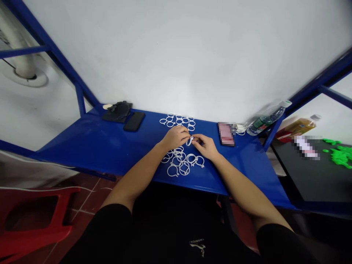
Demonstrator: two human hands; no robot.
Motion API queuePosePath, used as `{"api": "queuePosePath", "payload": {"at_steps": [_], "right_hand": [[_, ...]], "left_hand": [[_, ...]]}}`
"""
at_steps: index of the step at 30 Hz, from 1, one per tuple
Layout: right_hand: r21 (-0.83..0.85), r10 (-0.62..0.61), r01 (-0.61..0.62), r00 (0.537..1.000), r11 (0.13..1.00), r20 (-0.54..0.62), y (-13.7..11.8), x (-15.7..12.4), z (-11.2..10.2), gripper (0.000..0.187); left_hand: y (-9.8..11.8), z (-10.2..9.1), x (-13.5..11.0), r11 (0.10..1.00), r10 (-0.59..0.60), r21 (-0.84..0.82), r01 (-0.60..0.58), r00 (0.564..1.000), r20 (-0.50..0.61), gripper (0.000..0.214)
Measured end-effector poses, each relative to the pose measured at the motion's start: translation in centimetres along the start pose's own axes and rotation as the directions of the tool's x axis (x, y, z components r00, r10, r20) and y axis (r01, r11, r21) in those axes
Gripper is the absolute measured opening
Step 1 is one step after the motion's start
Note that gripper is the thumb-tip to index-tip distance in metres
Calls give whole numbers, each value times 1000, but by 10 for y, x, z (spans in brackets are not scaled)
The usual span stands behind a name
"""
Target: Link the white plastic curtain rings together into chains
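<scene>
Blue table (90, 143), pale wall (189, 55), one white ring (188, 142) in hand.
Left hand (176, 137) and right hand (205, 145), equally near, pinch its far end between fingertips; its long axis slants back toward loose rings (180, 161).

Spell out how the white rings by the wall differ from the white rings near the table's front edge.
The wall-side rings sit side by side in rough rows, while the front rings lie scattered, several overlapping. The wall-side rings that show look closed; among the front rings, at least one has a gap at its clip end. Both groups are white, slim and lie on the blue table.
</scene>
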State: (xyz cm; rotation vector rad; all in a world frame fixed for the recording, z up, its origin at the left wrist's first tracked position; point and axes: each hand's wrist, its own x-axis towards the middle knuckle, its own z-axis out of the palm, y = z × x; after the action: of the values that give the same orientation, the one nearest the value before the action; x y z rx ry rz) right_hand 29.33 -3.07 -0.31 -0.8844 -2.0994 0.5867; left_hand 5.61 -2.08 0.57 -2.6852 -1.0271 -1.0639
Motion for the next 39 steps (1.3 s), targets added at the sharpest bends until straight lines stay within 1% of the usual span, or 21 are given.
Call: {"api": "queuePosePath", "payload": {"at_steps": [3, 6, 10, 15, 19, 22, 25, 31, 36, 39], "right_hand": [[-1, -16, 16, 1000, 1000, 6, -2, 0, 0, 29], [-44, -23, 23, 1000, 999, -1, -4, 0, 0, 25], [-76, -23, 21, 1000, 997, -17, -6, 1, -1, 22], [-98, -7, 3, 999, 995, -37, -5, 1, -3, 22], [-91, -26, 24, 999, 996, -25, -4, 1, -3, 21], [-86, -31, 29, 999, 996, -24, -5, 1, -4, 19], [-95, -23, 21, 999, 995, -22, -6, 1, -4, 19], [-105, -2, -3, 999, 995, -42, -8, 1, -1, 18], [-112, 26, -32, 998, 993, -55, -10, 1, 1, 18], [-130, 22, -32, 997, 991, -76, -11, 1, 1, 21]], "left_hand": [[0, 1, 0, 1000, -1, 21, 1, 1000, -2, 22], [1, 2, -1, 1000, 15, 14, -15, 1000, 11, 23], [6, 0, 1, 1000, 7, -29, -6, 1000, 26, 22], [12, -3, 3, 997, 6, -76, -6, 1000, 3, 22], [13, -1, 3, 998, 38, -47, -39, 999, -11, 27], [13, 1, 4, 998, 55, -43, -55, 998, 7, 31], [14, 0, 4, 997, 59, -41, -58, 998, 28, 33], [14, 0, 4, 998, 45, 43, -47, 998, 38, 33], [14, 3, 4, 997, 30, 68, -32, 999, 25, 32], [14, 0, 4, 996, 20, 85, -17, 999, -32, 24]]}}
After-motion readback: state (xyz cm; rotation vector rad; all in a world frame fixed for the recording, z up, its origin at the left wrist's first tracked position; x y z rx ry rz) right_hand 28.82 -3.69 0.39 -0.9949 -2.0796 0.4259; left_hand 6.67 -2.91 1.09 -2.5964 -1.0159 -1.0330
